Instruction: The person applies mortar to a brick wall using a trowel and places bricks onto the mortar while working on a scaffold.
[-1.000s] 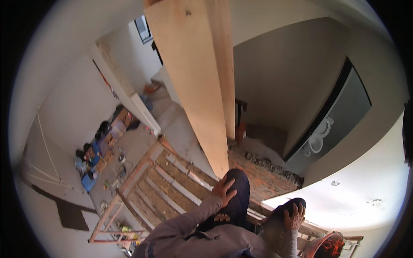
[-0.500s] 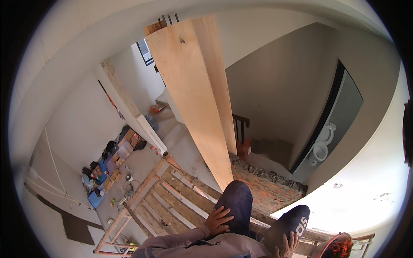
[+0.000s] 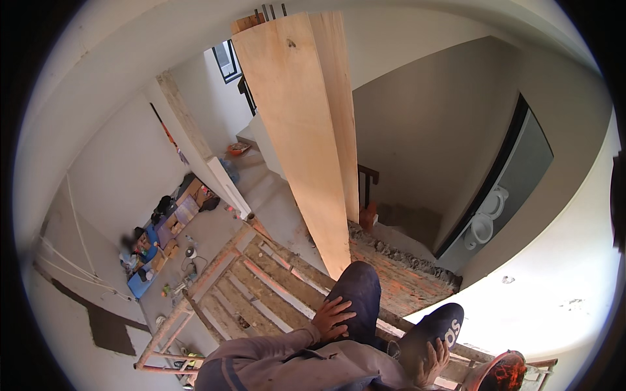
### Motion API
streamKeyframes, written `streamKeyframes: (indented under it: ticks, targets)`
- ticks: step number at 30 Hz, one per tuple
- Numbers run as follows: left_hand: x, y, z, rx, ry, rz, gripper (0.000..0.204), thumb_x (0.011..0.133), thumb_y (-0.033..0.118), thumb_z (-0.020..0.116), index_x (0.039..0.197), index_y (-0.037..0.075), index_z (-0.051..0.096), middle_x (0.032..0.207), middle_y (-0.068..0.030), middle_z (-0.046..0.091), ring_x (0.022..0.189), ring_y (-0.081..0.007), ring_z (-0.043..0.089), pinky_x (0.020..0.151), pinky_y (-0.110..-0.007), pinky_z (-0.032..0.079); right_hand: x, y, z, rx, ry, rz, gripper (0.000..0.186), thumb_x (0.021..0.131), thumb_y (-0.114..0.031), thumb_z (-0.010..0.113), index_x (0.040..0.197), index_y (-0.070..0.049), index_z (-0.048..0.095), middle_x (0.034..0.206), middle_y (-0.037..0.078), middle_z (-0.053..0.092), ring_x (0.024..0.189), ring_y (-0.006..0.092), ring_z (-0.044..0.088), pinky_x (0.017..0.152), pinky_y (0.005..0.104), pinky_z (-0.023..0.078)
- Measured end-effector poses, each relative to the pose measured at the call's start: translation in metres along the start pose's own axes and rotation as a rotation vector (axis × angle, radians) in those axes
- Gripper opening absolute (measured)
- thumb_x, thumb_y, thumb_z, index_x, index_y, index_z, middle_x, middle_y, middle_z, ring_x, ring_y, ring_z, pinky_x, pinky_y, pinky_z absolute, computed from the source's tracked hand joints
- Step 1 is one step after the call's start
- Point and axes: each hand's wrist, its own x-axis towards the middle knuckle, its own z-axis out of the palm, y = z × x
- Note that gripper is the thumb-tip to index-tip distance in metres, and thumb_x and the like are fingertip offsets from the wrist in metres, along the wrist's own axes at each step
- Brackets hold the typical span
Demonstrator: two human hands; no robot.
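Observation:
My left hand (image 3: 333,318) lies on my left thigh, its fingers spread over the dark trouser leg (image 3: 360,290). On the other leg rests my right hand (image 3: 432,362), fingers apart and holding nothing. Just right of it is an orange-red bucket (image 3: 502,374) with stained insides, partly cut off by the lower edge. Beneath me is a slatted scaffold platform (image 3: 255,287). Beyond my knees rises a tall column boxed in pale plywood (image 3: 290,117), with several metal rods sticking out of its top.
A broken brick ledge (image 3: 404,274) runs right of the column's foot. Scaffold rails (image 3: 160,339) edge the platform on the left. Far below lie a blue mat (image 3: 140,284) with piled belongings, and stairs (image 3: 267,189). A doorway at right shows a white toilet (image 3: 481,229).
The view has shifted slightly, so the column sits a little further right and higher. Both hands stay resting on my legs.

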Motion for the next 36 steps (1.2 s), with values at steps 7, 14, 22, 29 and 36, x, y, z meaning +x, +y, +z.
streamKeyframes:
  ticks: [7,14,22,29,36]
  targets:
    - [-0.004,-0.008,0.005,0.038,0.003,0.018,0.048,0.087,0.037,0.053,0.134,0.032,0.053,0.152,-0.0015,0.033,0.142,-0.0307,0.022,0.111,-0.06,0.02,-0.001,0.012,0.01,-0.045,0.019,-0.062,0.05,0.083,-0.041,0.056,0.124,-0.012,0.063,0.132,0.017,0.054,0.12,0.0395,0.047,0.1,0.0515,0.037]
    - [-0.006,-0.002,0.011,0.011,0.03,0.033,0.048,0.086,0.036,0.052,0.134,0.032,0.053,0.15,-0.0013,0.036,0.141,-0.0303,0.026,0.109,-0.06,0.022,-0.017,0.057,0.028,-0.292,0.051,-0.374,0.021,0.09,-0.031,0.054,0.093,-0.011,0.049,0.119,0.014,0.063,0.109,0.04,0.06,0.085,0.0585,0.045]
    - [0.012,-0.001,-0.023,0.062,0.06,0.058,0.053,0.079,0.029,0.058,0.131,0.016,0.055,0.144,-0.0066,0.045,0.136,-0.0326,0.034,0.108,-0.054,0.028,0.008,0.004,0.012,-0.068,-0.131,0.089,0.058,0.094,-0.044,0.04,0.133,-0.003,0.051,0.147,0.02,0.037,0.139,0.0423,0.025,0.112,0.0547,0.015]
    - [0.01,0.0,-0.008,-0.059,-0.018,-0.119,0.06,0.084,0.037,0.054,0.139,0.016,0.047,0.146,-0.0048,0.043,0.138,-0.0311,0.03,0.112,-0.054,0.019,0.004,0.013,0.012,-0.124,-0.187,0.182,0.06,0.092,-0.047,0.041,0.133,-0.004,0.053,0.147,0.018,0.038,0.139,0.0397,0.026,0.112,0.0534,0.017]
    - [0.011,0.005,-0.013,-0.075,-0.024,-0.124,0.055,0.084,0.037,0.054,0.135,0.016,0.052,0.144,-0.0038,0.045,0.139,-0.0287,0.03,0.113,-0.052,0.017,0.001,0.012,0.009,-0.108,-0.183,0.199,0.06,0.091,-0.048,0.044,0.133,-0.006,0.053,0.147,0.018,0.038,0.14,0.0393,0.026,0.112,0.0525,0.017]
